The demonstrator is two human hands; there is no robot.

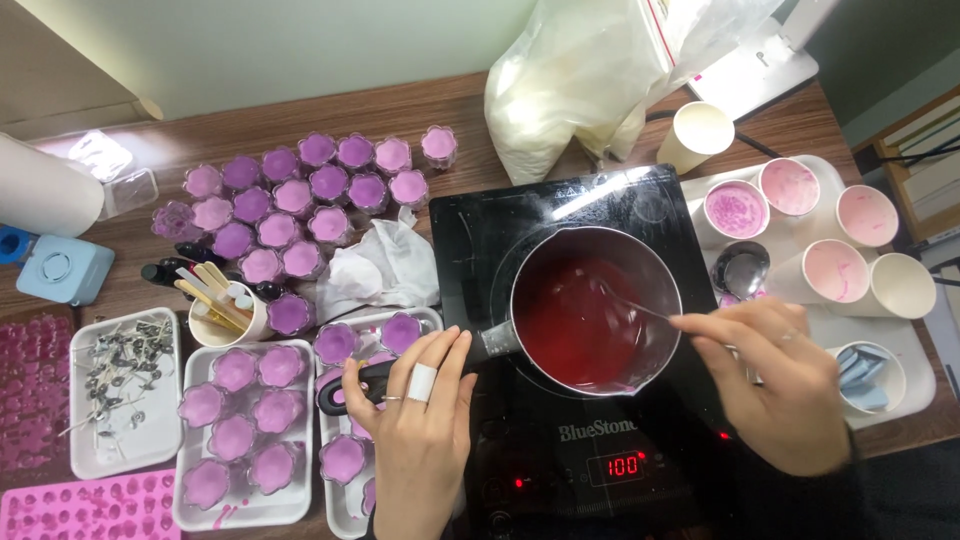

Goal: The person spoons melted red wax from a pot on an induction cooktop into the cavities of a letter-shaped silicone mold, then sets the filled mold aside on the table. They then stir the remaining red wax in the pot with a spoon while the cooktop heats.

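Observation:
A steel saucepan (pixel 655 270) of dark red liquid (pixel 580 320) sits on a black induction hob (pixel 480 240). My left hand (pixel 420 420) is wrapped over the pan's black handle (pixel 335 393), with a white band on one finger. My right hand (pixel 775 385) grips a thin metal spoon (pixel 630 303) whose tip is dipped in the liquid at the pan's right side.
Several flower-shaped cups of purple wax (pixel 300 190) crowd the wooden table and white trays (pixel 190 500) at left. Also there: a cup of wooden sticks (pixel 222 305), a tray of wicks (pixel 120 385), pink moulds (pixel 90 510), a crumpled cloth (pixel 385 265). Paper cups (pixel 835 270) stand right, a plastic bag (pixel 590 80) behind.

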